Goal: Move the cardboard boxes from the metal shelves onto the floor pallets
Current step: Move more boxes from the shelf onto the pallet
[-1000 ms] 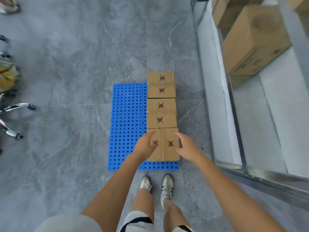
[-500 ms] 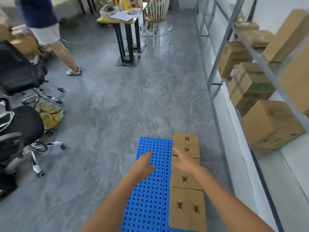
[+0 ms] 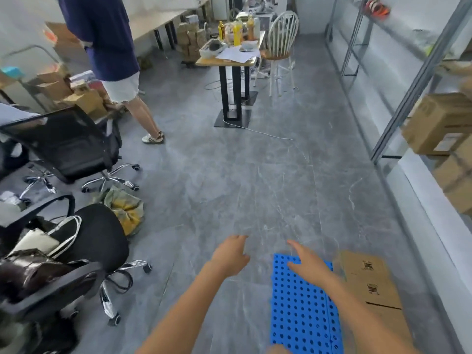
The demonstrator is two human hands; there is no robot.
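Left hand (image 3: pixel 231 255) is held out over the bare floor (image 3: pixel 255 175), palm down, fingers loosely spread and a little bent, with nothing in it. Right hand (image 3: pixel 307 264) reaches forward beside it, over the far left corner of the pallet (image 3: pixel 298 307), fingers nearly straight and just as empty; whether it touches the blue plastic or hangs above it I cannot tell. That pallet lies flat on the floor at the person's feet, dotted with holes, and a row of boxes (image 3: pixel 370 284) runs along its right edge, laid end to end and touching, tops taped and printed with small dark marks. To the right, along the wall, stand the shelves (image 3: pixel 413 90), and on them are the shelf boxes (image 3: pixel 439 121), stacked one above another and blurred at the edge of view. Across the room a second person (image 3: pixel 107 42) in a dark top and pale shorts stands side-on near a heap of small cartons. Farther back a table (image 3: pixel 229 61) on black legs carries papers and bottles, with a white chair (image 3: pixel 282 34) just beside its right end. Near the left edge of the floor are two black office chairs: one (image 3: pixel 66 141) tipped back, well apart from the pallet, and the other (image 3: pixel 97 233) closer, with a white tote (image 3: pixel 38 238) resting on it. Between those chairs a crumpled yellow-green bag (image 3: pixel 125 208) lies on the floor.
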